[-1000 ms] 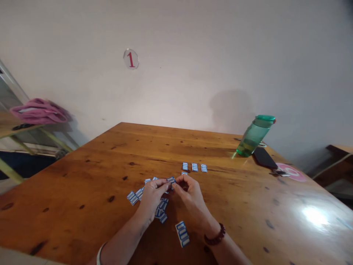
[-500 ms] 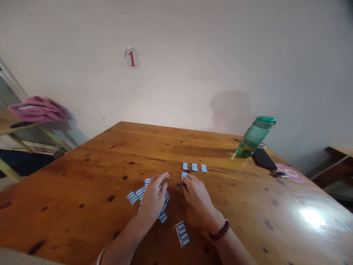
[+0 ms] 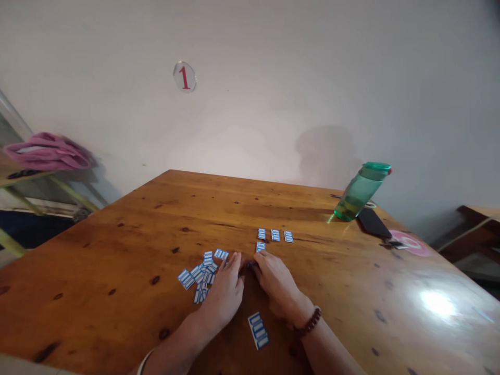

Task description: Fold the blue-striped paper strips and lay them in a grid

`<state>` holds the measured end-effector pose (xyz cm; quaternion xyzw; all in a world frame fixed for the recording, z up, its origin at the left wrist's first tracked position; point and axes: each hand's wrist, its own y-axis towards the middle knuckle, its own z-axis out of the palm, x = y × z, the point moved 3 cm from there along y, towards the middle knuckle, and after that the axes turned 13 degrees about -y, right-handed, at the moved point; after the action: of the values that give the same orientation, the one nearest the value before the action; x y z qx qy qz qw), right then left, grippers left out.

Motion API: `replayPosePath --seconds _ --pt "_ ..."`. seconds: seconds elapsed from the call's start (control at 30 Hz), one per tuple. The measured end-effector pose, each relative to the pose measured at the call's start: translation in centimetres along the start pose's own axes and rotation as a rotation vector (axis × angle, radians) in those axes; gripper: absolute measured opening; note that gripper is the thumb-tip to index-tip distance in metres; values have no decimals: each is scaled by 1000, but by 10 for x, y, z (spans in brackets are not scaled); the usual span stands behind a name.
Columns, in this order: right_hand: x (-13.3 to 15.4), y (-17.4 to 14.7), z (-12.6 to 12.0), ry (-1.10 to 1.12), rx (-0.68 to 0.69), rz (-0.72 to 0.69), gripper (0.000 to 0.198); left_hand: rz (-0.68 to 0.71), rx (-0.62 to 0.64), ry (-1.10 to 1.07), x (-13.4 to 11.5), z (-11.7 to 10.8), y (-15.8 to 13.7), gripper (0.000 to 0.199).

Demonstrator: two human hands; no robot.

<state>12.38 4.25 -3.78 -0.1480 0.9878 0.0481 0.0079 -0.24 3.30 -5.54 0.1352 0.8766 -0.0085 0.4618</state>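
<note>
My left hand (image 3: 225,287) is open, its fingers stretched forward over the right side of a loose pile of small blue-and-white striped cards (image 3: 198,275). Its palm hides part of that pile. My right hand (image 3: 278,278) is closed, with a small dark piece (image 3: 252,265) at the thumb and fingertips; I cannot make out what it is. Just beyond those fingertips lies a single striped card (image 3: 261,247), partly covered. Farther back, three cards form a row: a left card (image 3: 261,234), a middle card (image 3: 275,235) and a right card (image 3: 288,237). Between my forearms rests another card (image 3: 258,330).
A green water bottle (image 3: 361,192) stands at the back right of the wooden table (image 3: 117,250). Beside it are a dark flat phone-like object (image 3: 374,223) and a pink round mat (image 3: 412,243). Pink cloth (image 3: 49,151) lies on a side table at left.
My left hand has moved slightly right and nearer my right hand, uncovering more of the pile. My right hand has drawn back a little toward the left hand.
</note>
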Motion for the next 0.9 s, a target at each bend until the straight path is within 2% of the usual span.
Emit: replayPosePath --seconds 0.23,0.73,0.9 --pt "1 1 -1 0 10 13 13 14 25 -76 3 4 -1 55" --pt "1 -1 -3 -27 -18 -1 16 17 148 15 2 8 -4 57" --pt "1 -1 -3 -32 -24 -3 16 40 122 27 6 9 -4 57"
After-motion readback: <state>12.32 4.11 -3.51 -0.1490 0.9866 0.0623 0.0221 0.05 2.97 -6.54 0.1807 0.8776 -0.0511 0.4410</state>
